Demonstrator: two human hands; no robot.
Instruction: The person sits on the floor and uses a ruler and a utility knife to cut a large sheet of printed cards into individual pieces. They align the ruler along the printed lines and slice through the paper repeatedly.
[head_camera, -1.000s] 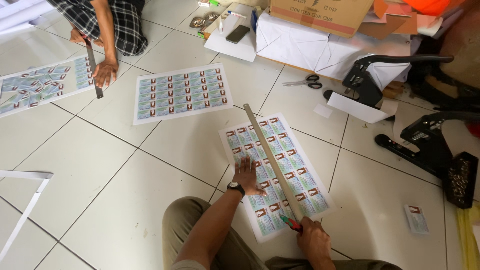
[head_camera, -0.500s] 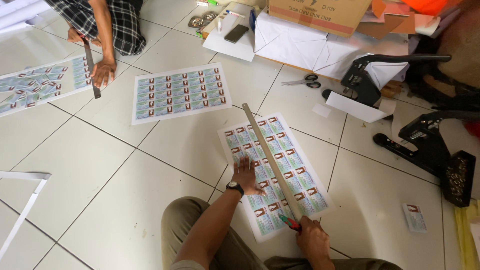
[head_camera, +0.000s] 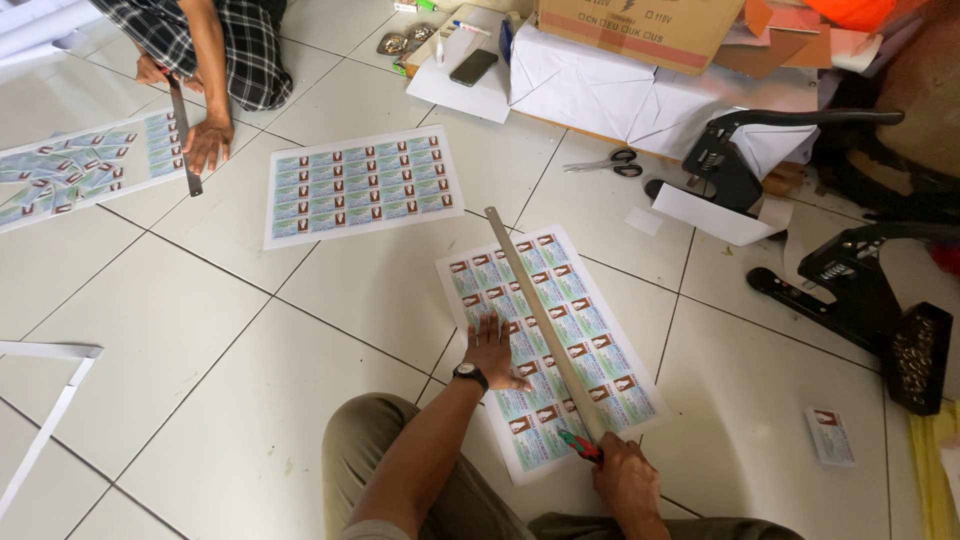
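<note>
One printed sheet of small cards (head_camera: 590, 340) lies flat on the white tiled floor (head_camera: 180, 330), right in front of the seated person's knees, and a long metal ruler (head_camera: 540, 320) runs down it lengthwise, tilted from upper left to lower right. Left hand (head_camera: 493, 350) is pressed palm-down on the sheet just beside the ruler, fingers spread wide, a black wristwatch (head_camera: 470, 374) on the wrist. Right hand (head_camera: 625, 475) sits at the near end of the ruler, fingers closed around a red-and-green cutter (head_camera: 580, 445), its tip touching the paper by the ruler's edge. Further out, a second card sheet (head_camera: 360, 185) lies untouched on the tiles. Beyond it another person's hand (head_camera: 208, 140) pins a dark ruler (head_camera: 185, 135) on a third sheet (head_camera: 70, 175). Off to the right: scissors (head_camera: 605, 163), a black punch press (head_camera: 740, 160), and a cardboard box (head_camera: 640, 25).
</note>
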